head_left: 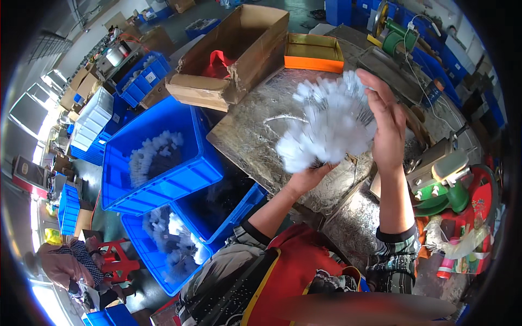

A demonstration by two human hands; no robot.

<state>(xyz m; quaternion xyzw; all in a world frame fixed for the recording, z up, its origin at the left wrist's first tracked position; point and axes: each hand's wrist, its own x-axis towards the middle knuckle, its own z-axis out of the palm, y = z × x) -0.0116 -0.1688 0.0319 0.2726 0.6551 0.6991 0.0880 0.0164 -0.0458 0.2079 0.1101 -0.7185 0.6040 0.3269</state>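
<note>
A big bunch of white tufted brushes on thin stems (331,122) fans out above the worktable. My left hand (311,178) is closed round its lower end, where the stems gather. Flat and with fingers stretched out, my right hand (387,122) stands upright along the bunch's right side; whether the palm touches the tufts I cannot tell. One loose curved white strand (285,117) sticks out to the left of the bunch. The tufts hide part of the tabletop behind them.
Left of the worktable (239,133), blue bins (163,190) hold more white tufted pieces. An open cardboard box (204,89) with something red inside and an orange tray (314,64) stand at the back. Green machine parts (459,196) are at right. A person (73,263) sits far left.
</note>
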